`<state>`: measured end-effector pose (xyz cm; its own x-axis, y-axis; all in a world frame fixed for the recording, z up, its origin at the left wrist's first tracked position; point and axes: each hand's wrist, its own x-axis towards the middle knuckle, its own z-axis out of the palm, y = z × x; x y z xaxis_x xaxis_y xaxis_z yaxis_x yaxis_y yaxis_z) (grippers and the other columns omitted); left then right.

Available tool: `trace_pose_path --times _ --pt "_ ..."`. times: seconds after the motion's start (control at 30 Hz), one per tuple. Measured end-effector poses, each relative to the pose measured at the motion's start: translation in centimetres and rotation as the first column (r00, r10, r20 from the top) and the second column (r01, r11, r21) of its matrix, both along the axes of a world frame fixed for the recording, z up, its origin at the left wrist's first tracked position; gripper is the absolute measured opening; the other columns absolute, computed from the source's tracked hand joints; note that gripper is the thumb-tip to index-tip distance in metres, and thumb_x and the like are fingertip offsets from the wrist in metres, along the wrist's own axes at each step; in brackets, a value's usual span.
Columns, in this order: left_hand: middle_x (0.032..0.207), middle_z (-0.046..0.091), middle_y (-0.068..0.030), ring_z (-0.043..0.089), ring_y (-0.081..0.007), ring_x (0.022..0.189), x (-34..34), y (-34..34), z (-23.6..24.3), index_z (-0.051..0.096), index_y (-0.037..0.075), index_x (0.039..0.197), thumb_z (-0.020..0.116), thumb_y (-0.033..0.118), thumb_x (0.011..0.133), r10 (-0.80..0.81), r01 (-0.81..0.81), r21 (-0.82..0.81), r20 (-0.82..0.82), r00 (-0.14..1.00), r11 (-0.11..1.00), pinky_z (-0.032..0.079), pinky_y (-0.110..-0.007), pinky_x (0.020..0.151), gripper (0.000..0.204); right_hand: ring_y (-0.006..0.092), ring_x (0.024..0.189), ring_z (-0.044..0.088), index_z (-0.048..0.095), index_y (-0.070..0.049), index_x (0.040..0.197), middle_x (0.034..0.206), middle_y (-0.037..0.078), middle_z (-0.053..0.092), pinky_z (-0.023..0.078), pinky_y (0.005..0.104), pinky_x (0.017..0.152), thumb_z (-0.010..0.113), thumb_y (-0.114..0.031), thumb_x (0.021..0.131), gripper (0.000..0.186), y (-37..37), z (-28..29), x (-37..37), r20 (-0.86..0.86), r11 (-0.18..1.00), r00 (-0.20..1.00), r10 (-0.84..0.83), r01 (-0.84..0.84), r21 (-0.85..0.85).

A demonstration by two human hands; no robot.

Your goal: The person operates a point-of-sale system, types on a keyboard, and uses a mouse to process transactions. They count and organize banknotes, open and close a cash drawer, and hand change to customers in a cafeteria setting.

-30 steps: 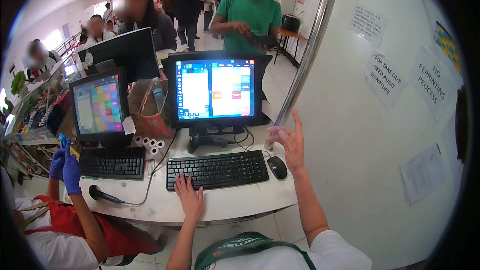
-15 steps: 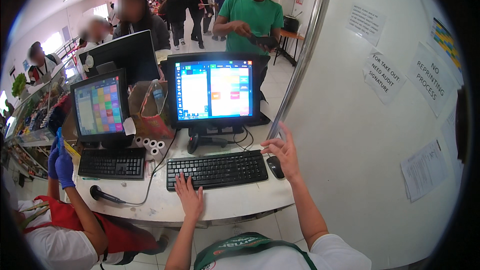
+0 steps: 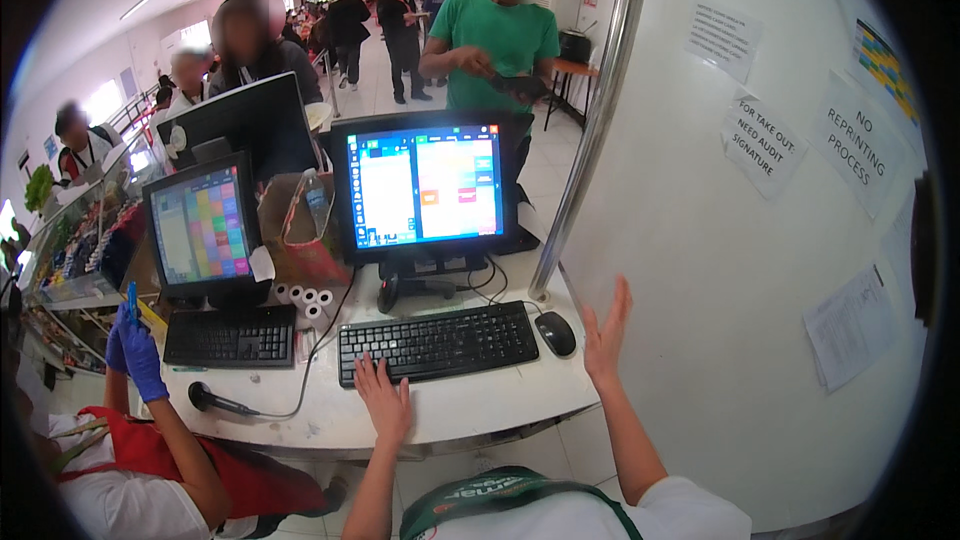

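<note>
My left hand (image 3: 384,402) rests with spread fingers on the lower left part of a black keyboard (image 3: 455,342). My right hand (image 3: 606,338) is raised at the counter's right side, fingers stretched out and nothing in them. Beside it, untouched, lies a black mouse (image 3: 556,334). Behind the keyboard stands a lit monitor (image 3: 424,188) showing coloured tiles and a pale list. A black handheld scanner (image 3: 400,290) sits at the monitor's foot, among cables.
At left are a second monitor (image 3: 203,225), its keyboard (image 3: 229,337), another scanner (image 3: 218,399) and paper rolls (image 3: 316,306). A co-worker's blue-gloved hands (image 3: 138,352) hold something blue. A metal pole (image 3: 592,120) and white wall (image 3: 690,270) bound the right. A person in green (image 3: 490,45) stands opposite.
My right hand has moved from above the mouse to its right, and its bent fingers have straightened. My left hand stays on the keyboard. The view has shifted slightly.
</note>
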<state>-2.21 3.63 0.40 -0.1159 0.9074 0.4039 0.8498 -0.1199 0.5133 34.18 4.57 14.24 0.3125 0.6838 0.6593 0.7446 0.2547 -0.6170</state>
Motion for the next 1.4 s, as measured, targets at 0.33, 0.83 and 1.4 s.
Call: trace_pose_path --times 0.33,0.83,1.4 --pt "0.165 0.022 -0.0218 0.012 -0.0412 0.155 0.7 0.5 0.3 0.043 -0.003 0.143 0.063 0.023 0.094 0.064 -0.067 -0.013 -0.157 0.985 0.998 0.009 -0.056 0.125 0.059 0.0395 0.146 0.034 0.043 0.004 0.148 0.155 0.024 0.04 0.025 0.0562 0.118 0.062 -0.041 0.095 0.072 -9.9 -16.7 4.0 0.349 0.893 0.925 0.149 0.026 -0.45" --pt "0.162 0.033 -0.0134 0.021 -0.0368 0.153 7.0 -1.2 -1.2 0.047 0.007 0.146 0.061 0.032 0.099 0.261 -0.229 0.148 -0.252 0.932 0.962 0.018 -0.052 0.122 0.055 0.0328 0.109 0.057 0.07 -0.009 0.113 0.113 0.011 0.063 0.046 0.0459 0.094 0.069 -0.015 0.09 0.024 -4.4 -14.2 11.1 0.146 0.771 0.789 0.597 -0.513 -0.378" --pt "0.166 0.024 -0.0174 0.015 -0.0409 0.153 2.8 0.1 -0.5 0.058 0.009 0.136 0.063 0.041 0.097 0.132 -0.116 0.08 -0.237 0.962 0.99 0.015 -0.056 0.122 0.051 0.0218 0.085 0.069 0.071 -0.005 0.111 0.108 0.01 0.066 0.054 0.0323 0.075 0.066 -0.008 0.093 0.019 -2.3 -8.2 -6.6 -0.214 0.704 0.758 0.616 -0.652 -0.283"
